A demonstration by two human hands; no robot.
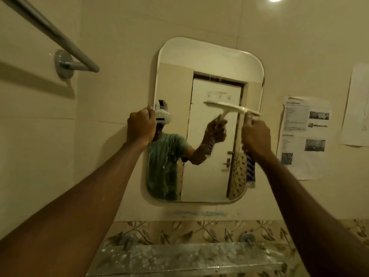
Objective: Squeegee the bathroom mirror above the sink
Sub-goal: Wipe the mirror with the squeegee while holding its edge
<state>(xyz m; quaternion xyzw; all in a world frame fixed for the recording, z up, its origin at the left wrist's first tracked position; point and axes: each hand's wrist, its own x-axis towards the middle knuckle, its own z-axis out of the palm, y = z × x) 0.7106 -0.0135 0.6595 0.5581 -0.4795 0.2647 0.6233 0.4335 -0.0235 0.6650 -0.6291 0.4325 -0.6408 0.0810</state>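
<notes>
Now mid-stroke, I judge: right grip (255,136) clasps the squeegee (237,108) against the mirror (209,56), left grip (141,126) holds its edge; next, pull down evenly.

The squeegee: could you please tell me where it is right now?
Head view: the squeegee lies against the right half of the mirror, at mid-height, its handle gripped by the right hand.

White squeegee (231,106) — beige wall (119,56), leaf-patterned tile border (209,230)
</notes>
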